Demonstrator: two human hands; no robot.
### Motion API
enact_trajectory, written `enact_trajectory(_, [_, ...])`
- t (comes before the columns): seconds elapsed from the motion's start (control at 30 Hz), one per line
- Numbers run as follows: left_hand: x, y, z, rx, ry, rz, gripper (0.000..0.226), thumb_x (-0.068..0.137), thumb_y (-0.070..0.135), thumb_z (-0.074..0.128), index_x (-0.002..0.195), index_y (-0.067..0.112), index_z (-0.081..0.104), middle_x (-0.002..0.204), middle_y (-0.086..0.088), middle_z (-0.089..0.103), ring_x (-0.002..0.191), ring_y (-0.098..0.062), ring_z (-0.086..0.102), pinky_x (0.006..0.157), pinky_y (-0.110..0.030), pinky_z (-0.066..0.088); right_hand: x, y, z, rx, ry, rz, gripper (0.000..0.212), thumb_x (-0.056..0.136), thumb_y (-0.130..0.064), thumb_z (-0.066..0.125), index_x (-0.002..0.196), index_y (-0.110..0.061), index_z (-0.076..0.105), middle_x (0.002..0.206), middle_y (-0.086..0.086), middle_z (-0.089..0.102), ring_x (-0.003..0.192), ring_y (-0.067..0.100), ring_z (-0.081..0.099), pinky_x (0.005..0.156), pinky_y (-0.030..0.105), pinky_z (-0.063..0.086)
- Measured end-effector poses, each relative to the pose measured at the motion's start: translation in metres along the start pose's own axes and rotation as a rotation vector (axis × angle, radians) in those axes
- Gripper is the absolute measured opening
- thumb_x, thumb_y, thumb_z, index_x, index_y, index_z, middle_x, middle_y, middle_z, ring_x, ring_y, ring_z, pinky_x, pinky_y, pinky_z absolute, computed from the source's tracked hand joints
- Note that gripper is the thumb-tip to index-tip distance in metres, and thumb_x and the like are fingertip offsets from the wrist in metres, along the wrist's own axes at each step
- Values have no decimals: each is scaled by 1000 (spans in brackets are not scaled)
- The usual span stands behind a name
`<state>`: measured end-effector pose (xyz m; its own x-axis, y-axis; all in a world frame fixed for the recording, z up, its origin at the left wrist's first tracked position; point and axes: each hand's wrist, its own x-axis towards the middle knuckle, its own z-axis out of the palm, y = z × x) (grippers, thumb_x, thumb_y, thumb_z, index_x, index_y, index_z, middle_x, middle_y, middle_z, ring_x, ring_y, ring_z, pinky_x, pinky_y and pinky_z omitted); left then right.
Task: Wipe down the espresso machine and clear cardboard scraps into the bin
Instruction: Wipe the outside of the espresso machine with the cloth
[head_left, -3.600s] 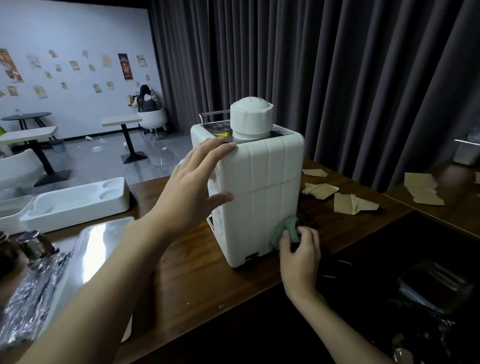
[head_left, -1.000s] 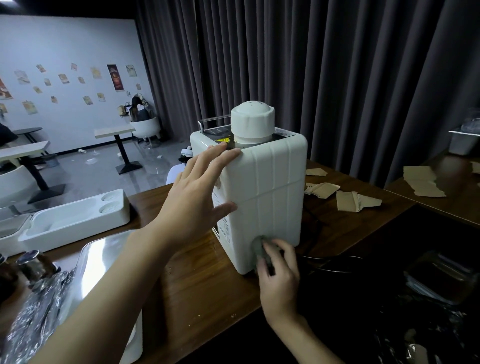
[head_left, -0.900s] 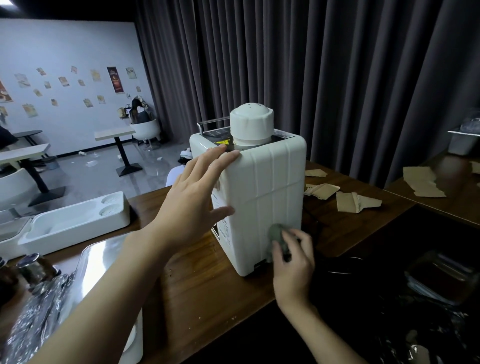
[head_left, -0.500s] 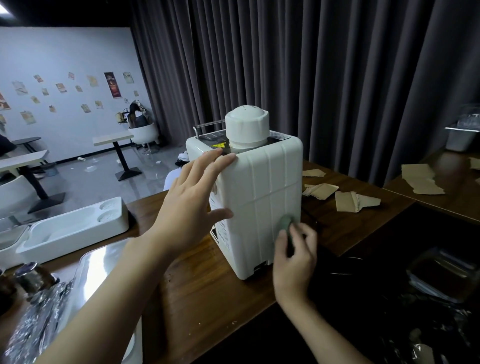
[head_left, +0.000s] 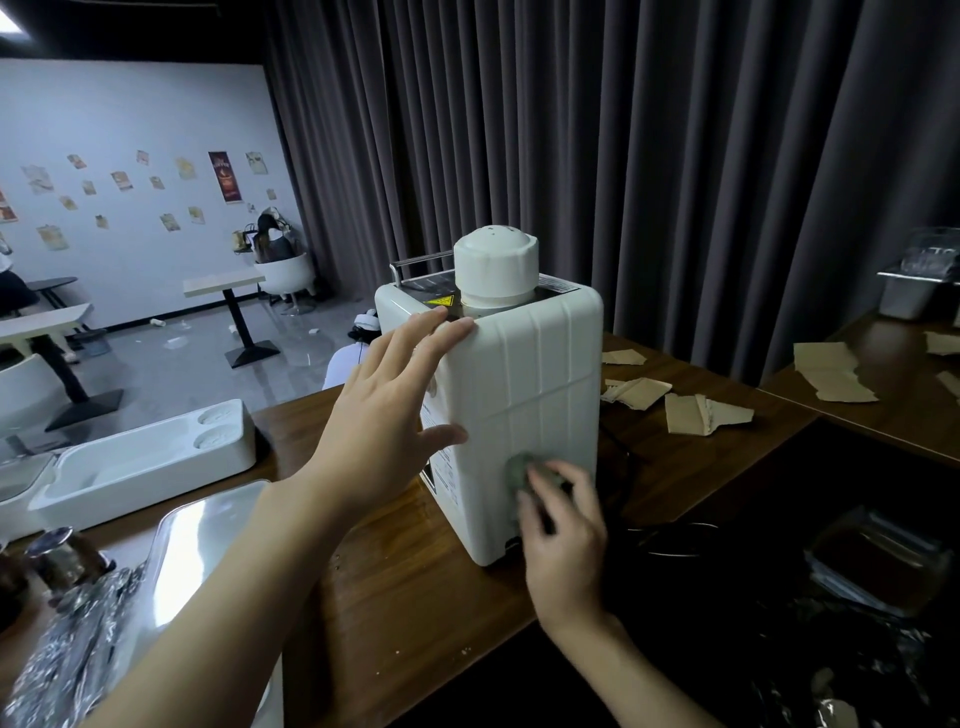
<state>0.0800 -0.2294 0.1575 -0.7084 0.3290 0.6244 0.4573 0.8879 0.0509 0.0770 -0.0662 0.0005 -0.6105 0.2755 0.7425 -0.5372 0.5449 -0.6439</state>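
The white espresso machine (head_left: 524, 395) stands on the wooden counter (head_left: 415, 587), its ribbed back towards me, a round white cap on top. My left hand (head_left: 387, 415) rests on its upper left corner with fingers straight, thumb against the back panel. My right hand (head_left: 563, 530) holds a small grey-green cloth (head_left: 519, 470) and presses it against the lower back panel. Cardboard scraps (head_left: 701, 413) lie on the counter to the right of the machine, with more cardboard (head_left: 831, 371) on the side counter.
A white moulded tray (head_left: 140, 462) and a shiny metal tray (head_left: 208, 540) sit at the left, crumpled foil (head_left: 67, 654) beside them. A black cable (head_left: 670, 540) loops right of the machine. A dark bin with a black liner (head_left: 857, 613) is at lower right. Curtains hang behind.
My right hand has slid the cloth left and slightly down across the lower back panel, after going right and up before. My left hand has kept its place on the machine.
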Motion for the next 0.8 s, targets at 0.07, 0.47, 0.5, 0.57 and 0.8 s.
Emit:
enact_trajectory(0.07, [0,0,0,9,0,0,105,70,32,89,154,35,26,160,9,26,143,-18,26,113,-29,18,21,5,-5,36,97,104,32,83,1,71,114,-4,69,114,3,58,105,8,54,86,22,53])
enact_trajectory(0.47, [3,-1,2,20,-2,-18,106,69,33,89,153,37,25,160,9,26,142,-14,22,112,-30,18,27,-13,5,99,176,162,26,84,-2,70,111,-4,69,107,-2,56,99,10,59,82,18,54])
enact_trajectory(0.5, [3,-1,1,15,-3,-18,106,68,32,90,153,36,26,159,9,26,142,-14,23,112,-29,19,21,-19,9,99,155,129,27,84,-3,71,111,-5,70,107,-2,57,101,10,59,85,20,53])
enact_trajectory(0.57, [3,-1,1,0,-3,-15,106,67,30,91,153,34,29,159,8,28,141,-15,25,112,-29,19,10,-29,13,79,107,61,28,84,-8,71,112,-8,70,108,-3,58,103,6,57,91,16,48])
enact_trajectory(0.8, [3,0,-1,-20,-1,-5,105,67,29,91,152,34,29,158,6,30,142,-20,29,114,-34,24,19,-20,1,21,-26,-135,27,89,-17,65,115,-12,69,114,-2,55,107,5,53,92,15,48])
